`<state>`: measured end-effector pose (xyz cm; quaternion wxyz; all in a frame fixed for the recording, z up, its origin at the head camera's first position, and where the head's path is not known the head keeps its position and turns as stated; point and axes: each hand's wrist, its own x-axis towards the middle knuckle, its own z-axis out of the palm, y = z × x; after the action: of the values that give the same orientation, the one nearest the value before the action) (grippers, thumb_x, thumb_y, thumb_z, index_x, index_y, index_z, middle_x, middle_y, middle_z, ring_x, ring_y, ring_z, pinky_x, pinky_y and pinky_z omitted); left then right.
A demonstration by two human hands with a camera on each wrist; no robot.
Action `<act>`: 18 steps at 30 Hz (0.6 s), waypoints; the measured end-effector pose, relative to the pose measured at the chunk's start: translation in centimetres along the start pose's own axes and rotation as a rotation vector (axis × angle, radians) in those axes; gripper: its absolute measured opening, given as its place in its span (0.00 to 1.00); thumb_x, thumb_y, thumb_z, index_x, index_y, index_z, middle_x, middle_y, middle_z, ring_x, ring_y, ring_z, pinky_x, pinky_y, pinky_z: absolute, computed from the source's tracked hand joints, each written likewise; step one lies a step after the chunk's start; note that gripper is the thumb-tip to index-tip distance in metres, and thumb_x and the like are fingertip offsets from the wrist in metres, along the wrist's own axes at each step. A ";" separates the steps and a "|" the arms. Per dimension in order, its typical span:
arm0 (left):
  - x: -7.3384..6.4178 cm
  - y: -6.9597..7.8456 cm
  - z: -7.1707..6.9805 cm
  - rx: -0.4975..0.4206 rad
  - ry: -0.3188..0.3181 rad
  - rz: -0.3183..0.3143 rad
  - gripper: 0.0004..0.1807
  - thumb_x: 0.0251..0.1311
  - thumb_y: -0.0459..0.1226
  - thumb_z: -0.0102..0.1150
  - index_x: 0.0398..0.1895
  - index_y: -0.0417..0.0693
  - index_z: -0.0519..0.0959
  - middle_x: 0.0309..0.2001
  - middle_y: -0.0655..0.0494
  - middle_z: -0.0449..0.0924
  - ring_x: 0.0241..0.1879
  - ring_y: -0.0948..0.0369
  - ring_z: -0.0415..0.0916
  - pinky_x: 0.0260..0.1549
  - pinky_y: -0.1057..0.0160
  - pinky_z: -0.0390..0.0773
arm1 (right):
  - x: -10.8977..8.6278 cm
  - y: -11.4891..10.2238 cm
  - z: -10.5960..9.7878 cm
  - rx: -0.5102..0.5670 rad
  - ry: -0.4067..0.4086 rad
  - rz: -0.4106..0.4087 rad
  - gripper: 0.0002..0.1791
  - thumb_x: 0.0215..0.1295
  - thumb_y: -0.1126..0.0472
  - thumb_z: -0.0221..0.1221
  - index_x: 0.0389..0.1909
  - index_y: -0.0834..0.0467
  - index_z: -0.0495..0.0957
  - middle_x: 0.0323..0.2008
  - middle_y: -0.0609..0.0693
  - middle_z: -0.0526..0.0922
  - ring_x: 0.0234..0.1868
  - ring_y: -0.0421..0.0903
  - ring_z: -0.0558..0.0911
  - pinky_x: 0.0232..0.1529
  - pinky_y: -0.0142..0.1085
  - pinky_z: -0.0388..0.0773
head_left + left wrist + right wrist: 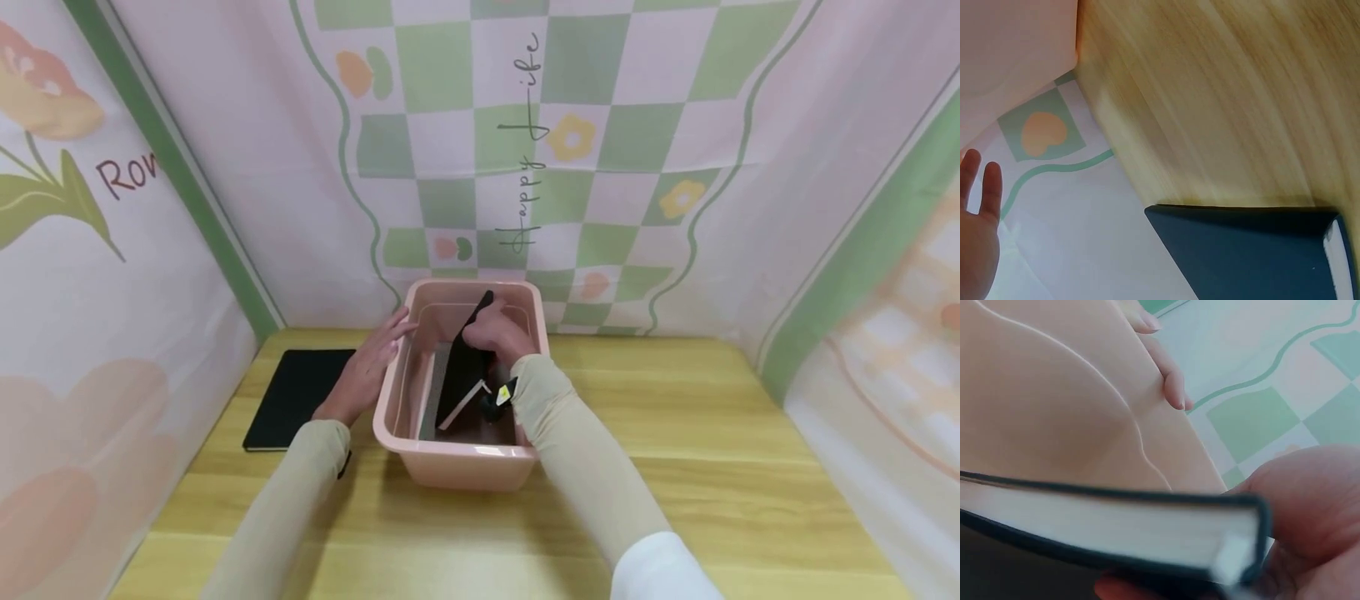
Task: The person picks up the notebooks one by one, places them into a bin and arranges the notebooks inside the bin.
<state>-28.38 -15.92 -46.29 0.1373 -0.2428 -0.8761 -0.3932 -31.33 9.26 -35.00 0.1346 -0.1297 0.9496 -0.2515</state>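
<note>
A dark-covered notebook is tilted up inside a pink plastic basin. My right hand grips it by one edge. In the right wrist view the thumb side of that hand lies at the spine end of the notebook, with a fingertip under the lower cover and white page edges showing. My left hand rests against the basin's left rim with its fingers extended. A flat greyish thing lies under the held notebook, mostly hidden.
A second dark notebook lies flat on the wooden table, left of the basin and near my left wrist. Behind the table hangs a patterned cloth, with more cloth at both sides.
</note>
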 end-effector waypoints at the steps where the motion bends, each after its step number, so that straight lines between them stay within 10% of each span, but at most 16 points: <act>1: 0.0 0.0 0.0 0.001 0.001 -0.001 0.26 0.83 0.50 0.26 0.75 0.64 0.66 0.82 0.72 0.47 0.83 0.52 0.47 0.77 0.39 0.54 | 0.1 0.0 0.0 -0.082 -0.015 -0.021 0.34 0.60 0.63 0.40 0.61 0.84 0.66 0.54 0.78 0.78 0.54 0.63 0.80 0.72 0.50 0.68; 6: -0.1 0.1 0.1 -0.011 0.003 -0.007 0.26 0.83 0.51 0.26 0.75 0.65 0.67 0.82 0.73 0.48 0.83 0.54 0.47 0.77 0.40 0.54 | 0.1 0.0 0.3 0.136 -0.069 0.063 0.19 0.59 0.63 0.48 0.48 0.70 0.73 0.66 0.71 0.63 0.38 0.56 0.80 0.43 0.44 0.79; 10: -0.2 0.3 -0.1 -0.018 0.003 -0.019 0.26 0.83 0.52 0.26 0.75 0.66 0.66 0.82 0.75 0.47 0.83 0.54 0.47 0.78 0.40 0.54 | 0.1 0.1 0.8 0.376 -0.050 0.132 0.11 0.55 0.66 0.52 0.41 0.63 0.70 0.59 0.62 0.65 0.26 0.46 0.72 0.24 0.32 0.69; 13: -0.2 0.3 -0.2 -0.017 0.003 -0.020 0.26 0.83 0.52 0.26 0.75 0.66 0.66 0.82 0.75 0.47 0.83 0.52 0.47 0.77 0.39 0.54 | 0.2 0.0 1.2 0.395 -0.050 0.145 0.23 0.55 0.68 0.49 0.54 0.68 0.70 0.64 0.64 0.64 0.26 0.47 0.74 0.22 0.32 0.70; 18: -0.2 0.3 -0.2 -0.011 -0.002 -0.014 0.25 0.83 0.51 0.27 0.76 0.67 0.66 0.82 0.73 0.47 0.83 0.52 0.47 0.76 0.38 0.55 | 0.3 -0.1 1.4 0.339 -0.104 0.184 0.45 0.58 0.68 0.44 0.79 0.71 0.41 0.80 0.69 0.35 0.53 0.60 0.78 0.31 0.37 0.75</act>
<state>-28.01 -15.97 -46.00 0.1322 -0.2380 -0.8757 -0.3988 -31.19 8.46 -36.18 0.2257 -0.0308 0.8934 -0.3873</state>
